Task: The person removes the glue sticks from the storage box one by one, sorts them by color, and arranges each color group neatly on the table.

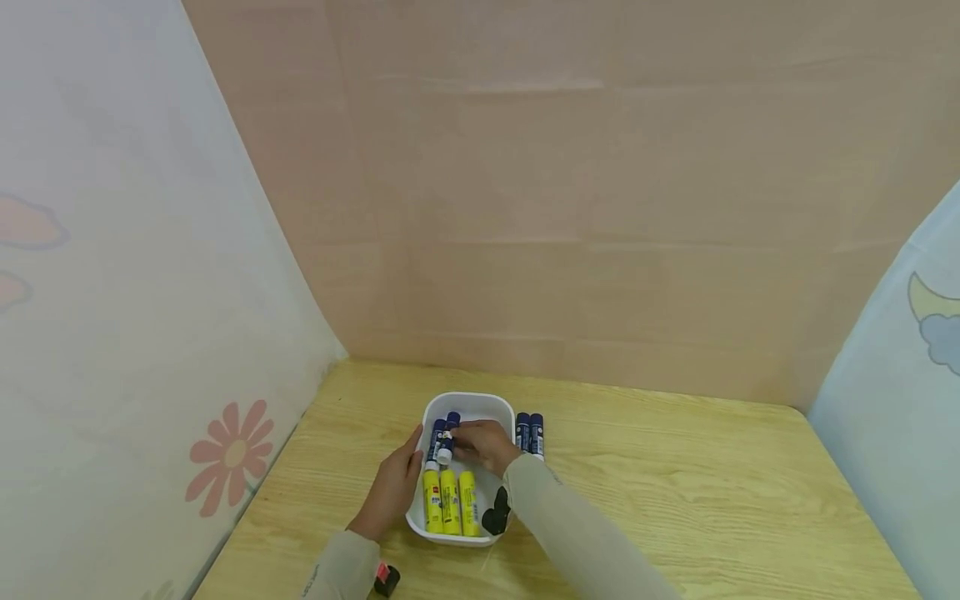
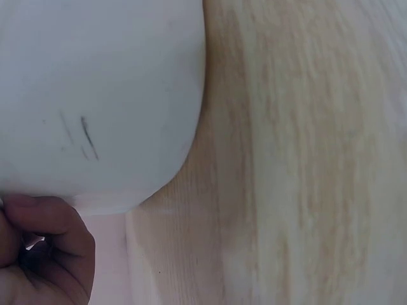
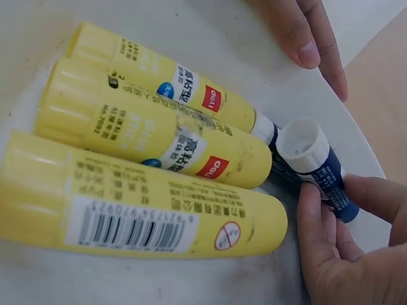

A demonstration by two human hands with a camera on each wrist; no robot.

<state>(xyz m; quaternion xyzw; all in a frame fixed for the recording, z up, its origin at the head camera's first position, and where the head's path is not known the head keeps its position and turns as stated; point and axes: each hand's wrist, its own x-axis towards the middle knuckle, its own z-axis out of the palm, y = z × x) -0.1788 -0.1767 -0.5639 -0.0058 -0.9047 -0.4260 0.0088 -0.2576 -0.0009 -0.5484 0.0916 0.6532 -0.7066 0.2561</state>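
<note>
White tray sits on the wood-grained bench; clock positions are taken from the tray's centre in the head view. Left hand is at nine o'clock, its fingers pinching the rim. Right hand reaches in from four o'clock, its fingers closed narrowly around a blue glue stick, which is held tilted within the tray at eleven. A second blue stick lies just beside it at ten; whether the two touch cannot be determined. Three yellow glue sticks lie side by side at six. Two further blue sticks rest outside the tray at two.
</note>
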